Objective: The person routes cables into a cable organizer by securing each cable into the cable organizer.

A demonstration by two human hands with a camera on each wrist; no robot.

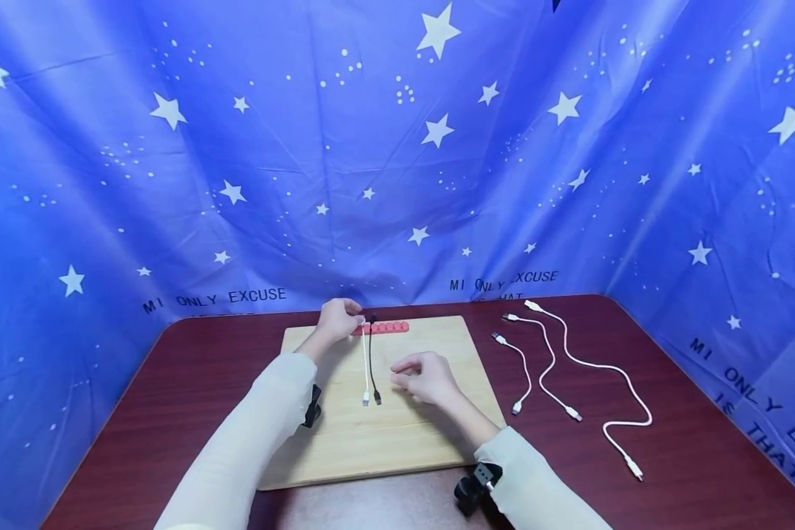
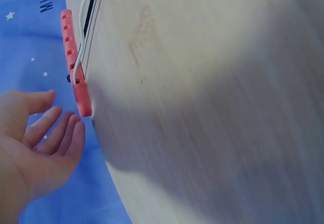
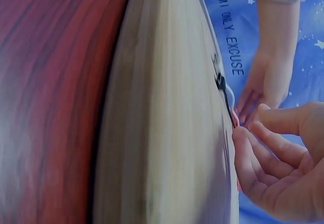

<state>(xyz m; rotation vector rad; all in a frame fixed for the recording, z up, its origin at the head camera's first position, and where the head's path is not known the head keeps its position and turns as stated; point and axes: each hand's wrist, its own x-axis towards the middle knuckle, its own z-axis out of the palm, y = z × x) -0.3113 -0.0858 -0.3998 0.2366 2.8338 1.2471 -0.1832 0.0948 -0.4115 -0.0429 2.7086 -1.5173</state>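
Note:
A red cable holder [image 1: 392, 327] with a row of slots lies along the far edge of the wooden board [image 1: 384, 442]. A white cable [image 1: 366, 398] and a black cable [image 1: 377, 398] run from its left part toward the near side, their plugs on the board. My left hand [image 1: 336, 319] is at the holder's left end; in the left wrist view its fingers [image 2: 66, 138] are relaxed and apart from the thumb, with nothing between them. To the right of the two cables, my right hand [image 1: 427, 377] hovers over the board, fingers loosely bent and holding nothing.
Three white cables, a short one [image 1: 525, 372], a middle one [image 1: 551, 353] and a long one [image 1: 626, 372], lie on the dark red table [image 1: 695, 449] right of the board. A blue star-patterned curtain [image 1: 344, 147] hangs behind the table and along both sides.

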